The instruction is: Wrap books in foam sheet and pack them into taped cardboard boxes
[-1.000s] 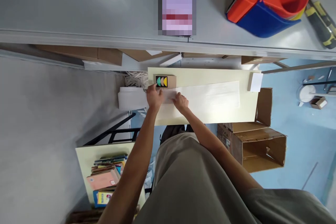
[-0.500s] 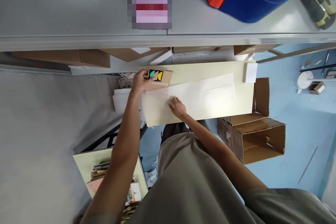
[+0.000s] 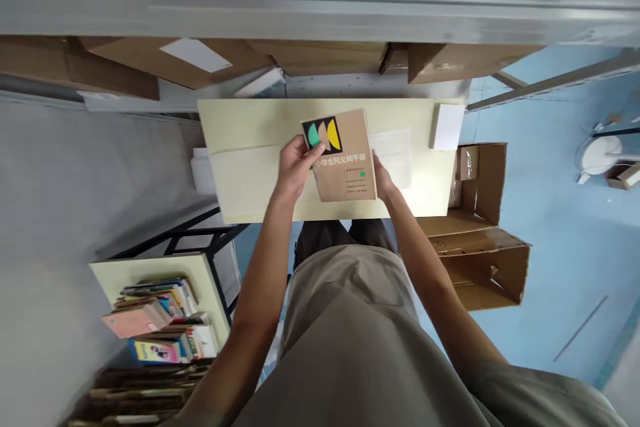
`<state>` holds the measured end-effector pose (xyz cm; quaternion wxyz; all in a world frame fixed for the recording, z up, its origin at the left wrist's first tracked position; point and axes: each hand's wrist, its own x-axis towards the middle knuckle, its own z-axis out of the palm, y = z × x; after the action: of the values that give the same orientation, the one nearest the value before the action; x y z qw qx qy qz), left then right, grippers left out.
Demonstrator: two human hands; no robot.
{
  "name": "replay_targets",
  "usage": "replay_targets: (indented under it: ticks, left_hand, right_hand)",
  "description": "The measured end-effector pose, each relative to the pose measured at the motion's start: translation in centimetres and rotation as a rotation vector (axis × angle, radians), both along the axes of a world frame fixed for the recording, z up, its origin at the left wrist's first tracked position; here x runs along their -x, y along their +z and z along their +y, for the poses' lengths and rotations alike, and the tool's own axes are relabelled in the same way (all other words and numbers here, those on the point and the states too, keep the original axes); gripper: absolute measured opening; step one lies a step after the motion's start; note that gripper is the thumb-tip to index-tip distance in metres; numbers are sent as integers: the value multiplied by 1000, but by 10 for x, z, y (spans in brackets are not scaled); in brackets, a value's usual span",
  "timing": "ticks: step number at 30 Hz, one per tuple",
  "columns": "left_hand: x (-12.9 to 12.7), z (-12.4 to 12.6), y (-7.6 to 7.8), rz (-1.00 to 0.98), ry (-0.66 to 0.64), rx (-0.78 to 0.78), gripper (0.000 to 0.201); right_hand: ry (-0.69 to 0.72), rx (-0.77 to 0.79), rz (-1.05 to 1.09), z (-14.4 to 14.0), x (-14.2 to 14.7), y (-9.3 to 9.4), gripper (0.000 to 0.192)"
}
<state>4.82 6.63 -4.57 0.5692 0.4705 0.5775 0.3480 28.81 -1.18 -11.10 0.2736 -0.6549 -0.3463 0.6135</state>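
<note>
A brown paperback book (image 3: 347, 177) with a black panel of green, tan and yellow half-rounds and Chinese lettering is held over the cream tabletop (image 3: 255, 123). My left hand (image 3: 294, 170) grips its left side, thumb on the cover and fingers behind. On the opposite edge is my right hand (image 3: 383, 179), its fingers partly hidden behind the book. Beneath the book and both hands lies a long thin white sheet (image 3: 245, 180), covered in the middle.
A small white stack (image 3: 448, 127) sits at the tabletop's right end. Open cardboard boxes (image 3: 487, 273) stand to the right. Several books (image 3: 137, 320) are piled on a lower table at left. A grey shelf (image 3: 320, 17) crosses above, with cartons (image 3: 325, 60) beneath it.
The book has been lifted from the tabletop's left end and brought right, toward the middle. My right hand has moved from the white sheet to the book's right edge. The view has shifted.
</note>
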Motion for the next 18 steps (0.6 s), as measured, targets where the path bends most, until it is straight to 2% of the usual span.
replay_targets:
  ticks: [3, 6, 9, 12, 15, 18]
  left_hand:
    - [-51, -25, -50, -80, 27, 201, 55]
    - [-79, -39, -81, 17, 108, 251, 48]
    - [-86, -44, -92, 145, 164, 240, 39]
    - [-85, -46, -95, 173, 171, 235, 35]
    - [-86, -48, -98, 123, 185, 234, 34]
    - [-91, -51, -102, 164, 216, 222, 32]
  right_hand:
    - [-58, 126, 7, -9, -60, 14, 80]
    - [-133, 138, 125, -19, -77, 12, 64]
    - [-197, 104, 128, -27, -70, -1, 56]
    - [-176, 58, 81, -31, -62, -9, 50]
    - [-128, 4, -27, -33, -68, -8, 41]
    - [-118, -60, -210, -37, -91, 2, 38]
